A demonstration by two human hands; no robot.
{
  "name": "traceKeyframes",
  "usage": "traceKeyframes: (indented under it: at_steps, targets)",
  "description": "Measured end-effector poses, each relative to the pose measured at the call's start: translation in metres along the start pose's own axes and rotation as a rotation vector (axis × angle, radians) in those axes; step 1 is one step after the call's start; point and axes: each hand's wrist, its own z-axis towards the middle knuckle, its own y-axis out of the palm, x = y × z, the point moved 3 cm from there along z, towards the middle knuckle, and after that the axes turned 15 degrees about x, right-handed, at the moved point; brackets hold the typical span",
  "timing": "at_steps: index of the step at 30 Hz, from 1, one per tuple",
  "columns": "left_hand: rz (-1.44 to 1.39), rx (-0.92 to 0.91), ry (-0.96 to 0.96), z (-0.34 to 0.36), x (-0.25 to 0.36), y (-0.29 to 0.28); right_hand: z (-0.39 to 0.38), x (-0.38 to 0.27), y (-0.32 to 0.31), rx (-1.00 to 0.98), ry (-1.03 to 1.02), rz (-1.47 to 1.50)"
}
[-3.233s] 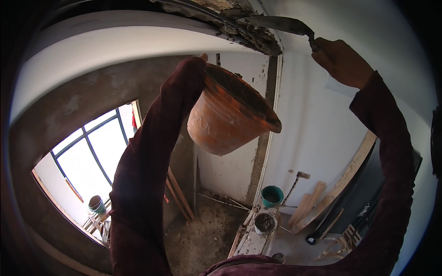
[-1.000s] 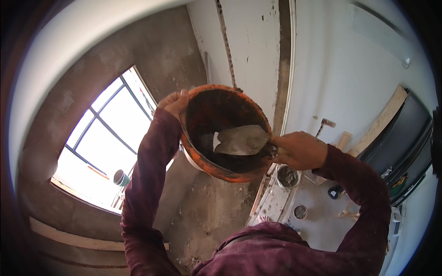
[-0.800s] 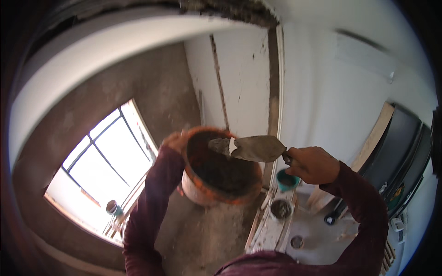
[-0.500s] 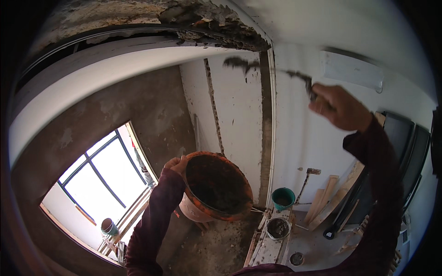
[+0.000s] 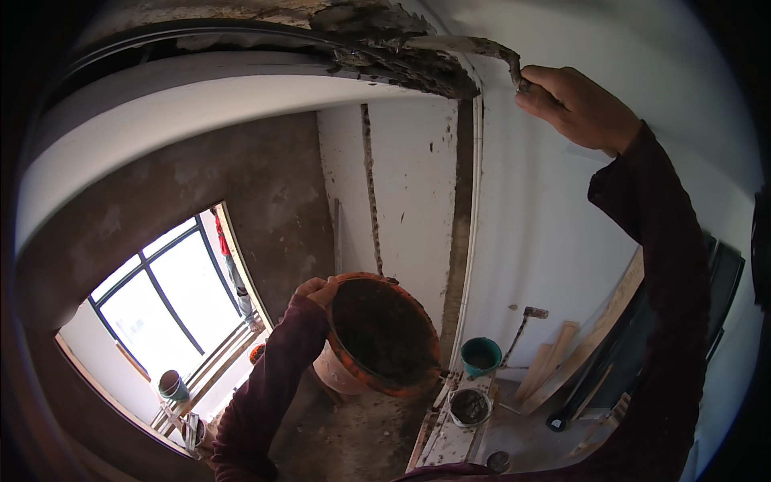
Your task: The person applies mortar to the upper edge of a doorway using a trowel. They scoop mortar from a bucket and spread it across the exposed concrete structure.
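Note:
My left hand (image 5: 319, 291) grips the rim of an orange bucket (image 5: 339, 368) smeared with dark mortar and tilted so its dark inside shows. Raised at the upper right, my right hand (image 5: 577, 106) is closed round the handle of a mortar-coated trowel (image 5: 487, 48). The trowel's blade points left, against the rough dark mortar (image 5: 377, 52) along the overhead edge near the wall corner. Where the blade meets the mortar, I cannot tell the two apart well.
Below stands a plank platform (image 5: 450, 440) with a green bucket (image 5: 480, 355) and a white mortar bucket (image 5: 470, 407). Boards (image 5: 554, 357) and dark panels (image 5: 715, 277) lean on the right wall. Beyond the window (image 5: 161, 293), a person in red (image 5: 222, 234) is partly visible.
My right hand has swung the trowel up and left, from in front of the white wall to the overhead mortar. The left hand keeps the bucket in nearly the same place.

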Motion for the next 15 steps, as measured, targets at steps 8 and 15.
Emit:
traceKeyframes:
  at_steps: [8, 15]
  targets:
    - [0.019, -0.018, 0.050, -0.006, 0.022, 0.010, 0.029, -0.007, -0.004, 0.069, -0.145, -0.126]
    - [0.274, 0.011, 0.219, 0.042, 0.039, 0.025, 0.040, -0.015, -0.032, 0.019, -0.085, -0.200]
